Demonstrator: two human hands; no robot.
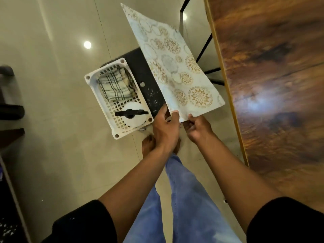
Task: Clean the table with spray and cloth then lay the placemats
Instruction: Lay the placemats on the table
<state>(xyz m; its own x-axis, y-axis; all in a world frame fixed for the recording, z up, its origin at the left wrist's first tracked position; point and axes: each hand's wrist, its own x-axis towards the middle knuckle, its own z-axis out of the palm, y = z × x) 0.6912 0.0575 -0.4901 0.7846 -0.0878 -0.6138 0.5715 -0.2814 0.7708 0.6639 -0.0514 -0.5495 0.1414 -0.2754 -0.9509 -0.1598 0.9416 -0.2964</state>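
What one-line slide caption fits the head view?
Both hands, left hand and right hand, hold a floral placemat beside the wooden table.

floral placemat held tilted in air beside wooden table.

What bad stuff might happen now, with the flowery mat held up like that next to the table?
Both hands, left hand and right hand, pinch only the near edge of the placemat, so it might flop or slip to the floor. Its far end hangs over the stool and may brush the white basket holding the cloth and spray bottle.
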